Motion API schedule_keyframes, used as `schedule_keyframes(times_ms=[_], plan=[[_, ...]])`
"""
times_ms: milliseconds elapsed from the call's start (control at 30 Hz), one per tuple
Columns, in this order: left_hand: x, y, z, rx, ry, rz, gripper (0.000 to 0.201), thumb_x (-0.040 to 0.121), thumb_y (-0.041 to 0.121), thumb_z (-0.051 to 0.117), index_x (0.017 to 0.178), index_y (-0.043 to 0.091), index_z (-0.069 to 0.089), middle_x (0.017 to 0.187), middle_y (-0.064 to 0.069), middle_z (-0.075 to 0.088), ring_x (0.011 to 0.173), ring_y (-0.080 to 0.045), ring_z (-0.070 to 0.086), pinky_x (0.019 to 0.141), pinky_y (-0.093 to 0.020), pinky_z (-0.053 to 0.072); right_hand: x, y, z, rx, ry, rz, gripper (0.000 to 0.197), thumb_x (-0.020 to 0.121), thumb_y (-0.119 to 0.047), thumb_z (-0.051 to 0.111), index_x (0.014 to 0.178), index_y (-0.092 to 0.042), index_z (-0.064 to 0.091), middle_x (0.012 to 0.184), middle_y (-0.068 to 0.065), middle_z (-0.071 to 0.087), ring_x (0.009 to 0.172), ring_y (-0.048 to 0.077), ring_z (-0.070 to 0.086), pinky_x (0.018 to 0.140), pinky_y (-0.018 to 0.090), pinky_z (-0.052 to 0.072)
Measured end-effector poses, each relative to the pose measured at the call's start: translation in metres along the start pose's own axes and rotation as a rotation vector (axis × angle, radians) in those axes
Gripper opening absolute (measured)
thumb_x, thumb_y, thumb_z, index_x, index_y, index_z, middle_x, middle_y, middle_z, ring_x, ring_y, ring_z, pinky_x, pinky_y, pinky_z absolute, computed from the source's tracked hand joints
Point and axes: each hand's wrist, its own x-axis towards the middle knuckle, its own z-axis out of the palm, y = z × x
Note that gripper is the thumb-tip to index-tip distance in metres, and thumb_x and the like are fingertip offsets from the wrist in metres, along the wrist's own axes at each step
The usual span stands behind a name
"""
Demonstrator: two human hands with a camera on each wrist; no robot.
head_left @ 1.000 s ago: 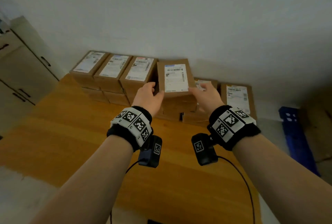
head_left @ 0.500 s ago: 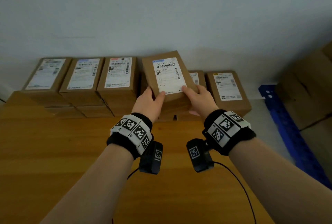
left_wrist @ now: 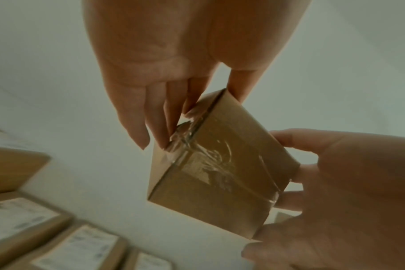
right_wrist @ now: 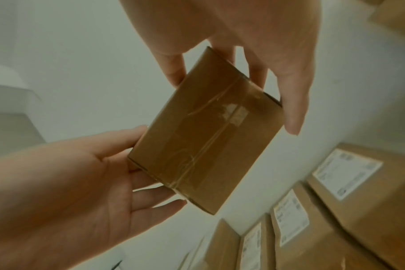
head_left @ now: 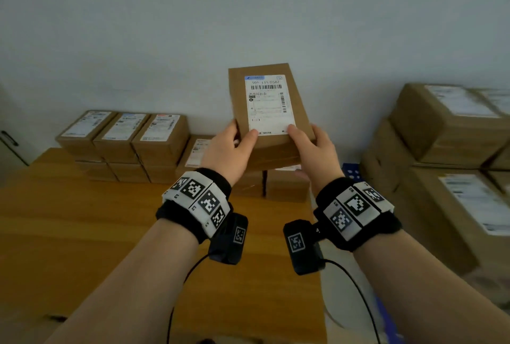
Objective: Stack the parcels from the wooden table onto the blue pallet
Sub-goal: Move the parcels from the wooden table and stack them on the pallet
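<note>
Parcel between left hand and right hand, clear above table edge.

a wooden table stood against the wall, cardboard parcels stacked two high along its far edge, white labels upward; beside it, a blue pallet bore larger boxes.

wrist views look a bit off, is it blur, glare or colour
Left wrist view: warm dim cast, glare on the clear tape of the brown cardboard parcel, table parcels smeared. Right wrist view: same cast, stacked parcels soft. Head view: held label sharp, right-hand stack blurred.
</note>
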Motion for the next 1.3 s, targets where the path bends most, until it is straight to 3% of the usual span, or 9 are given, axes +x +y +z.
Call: schedule_keyframes(times_ms=[100, 233, 300, 467, 633, 767, 900, 1100, 1300], plan=[[-0.027, 0.053, 0.024, -0.011, 0.009, 0.06, 0.043, 0.097, 0.041, 0.038, 0.137, 0.025, 0.039, 0.134, 0.006, 0.052, 0.119, -0.011, 0.05, 0.088, -0.019, 0.038, -0.024, -0.018, -0.06, 0.081, 0.021, -0.024, 0.056, 0.09, -0.043, 0.057, 0.139, -0.026, 0.038, 0.099, -0.016, 0.052, 0.102, 0.011, 0.053, 0.093, 0.036, 0.048], [-0.044, 0.114, 0.047, -0.032, 0.006, 0.138, 0.043, 0.097, 0.039, 0.038, 0.138, 0.025, 0.038, 0.135, 0.006, 0.051, 0.12, -0.011, 0.05, 0.089, -0.019, 0.038, -0.047, -0.041, -0.126, 0.178, 0.042, -0.067, 0.047, 0.09, -0.04, 0.057, 0.134, -0.031, 0.042, 0.1, -0.019, 0.053, 0.092, -0.001, 0.051, 0.089, 0.033, 0.045], [-0.047, 0.14, 0.056, -0.051, -0.005, 0.177, 0.042, 0.097, 0.038, 0.038, 0.137, 0.026, 0.038, 0.135, 0.006, 0.052, 0.12, -0.013, 0.05, 0.091, -0.02, 0.039, -0.055, -0.05, -0.152, 0.199, 0.068, -0.095, 0.034, 0.09, -0.039, 0.057, 0.122, -0.036, 0.045, 0.102, -0.018, 0.055, 0.094, 0.0, 0.052, 0.092, 0.035, 0.045], [-0.048, 0.193, 0.079, -0.085, -0.073, 0.298, 0.046, 0.097, 0.041, 0.037, 0.141, 0.026, 0.035, 0.133, 0.006, 0.053, 0.117, -0.013, 0.053, 0.095, -0.024, 0.044, -0.073, -0.066, -0.205, 0.292, 0.183, -0.122, 0.033, 0.089, -0.039, 0.059, 0.119, -0.035, 0.046, 0.103, -0.013, 0.059, 0.096, 0.004, 0.057, 0.095, 0.033, 0.049], [-0.05, 0.235, 0.108, -0.154, -0.178, 0.393, 0.048, 0.097, 0.042, 0.035, 0.143, 0.027, 0.032, 0.135, 0.006, 0.052, 0.12, -0.012, 0.05, 0.098, -0.024, 0.041, -0.082, -0.071, -0.255, 0.317, 0.327, -0.118, 0.067, 0.083, -0.048, 0.063, 0.141, -0.025, 0.038, 0.121, -0.002, 0.056, 0.106, 0.014, 0.057, 0.093, 0.04, 0.051], [-0.058, 0.255, 0.14, -0.177, -0.246, 0.444, 0.048, 0.098, 0.043, 0.03, 0.144, 0.028, 0.03, 0.137, 0.008, 0.05, 0.122, -0.01, 0.048, 0.093, -0.018, 0.036, -0.089, -0.065, -0.297, 0.286, 0.413, -0.08, 0.064, 0.082, -0.049, 0.063, 0.137, -0.025, 0.041, 0.119, -0.002, 0.054, 0.106, 0.016, 0.055, 0.09, 0.042, 0.053], [-0.062, 0.285, 0.179, -0.14, -0.292, 0.47, 0.048, 0.099, 0.041, 0.028, 0.146, 0.027, 0.026, 0.139, 0.006, 0.047, 0.125, -0.012, 0.045, 0.095, -0.018, 0.033, -0.085, -0.062, -0.35, 0.316, 0.473, -0.038, 0.035, 0.088, -0.046, 0.056, 0.117, -0.028, 0.048, 0.101, -0.006, 0.053, 0.097, 0.016, 0.055, 0.088, 0.041, 0.054], [-0.048, 0.334, 0.261, -0.046, -0.29, 0.452, 0.049, 0.1, 0.038, 0.031, 0.147, 0.025, 0.024, 0.149, 0.002, 0.035, 0.137, -0.014, 0.033, 0.108, -0.024, 0.024, -0.045, -0.051, -0.45, 0.286, 0.508, -0.024, 0.035, 0.089, -0.049, 0.051, 0.118, -0.029, 0.048, 0.1, -0.007, 0.054, 0.104, 0.022, 0.057, 0.09, 0.048, 0.052], [-0.028, 0.381, 0.339, 0.227, -0.303, 0.303, 0.05, 0.099, 0.032, 0.036, 0.145, 0.013, 0.027, 0.147, -0.009, 0.036, 0.133, -0.024, 0.037, 0.105, -0.031, 0.03, 0.01, -0.036, -0.549, 0.233, 0.472, 0.015, 0.036, 0.09, -0.047, 0.051, 0.118, -0.025, 0.047, 0.096, -0.005, 0.054, 0.087, 0.016, 0.056, 0.081, 0.043, 0.053]])
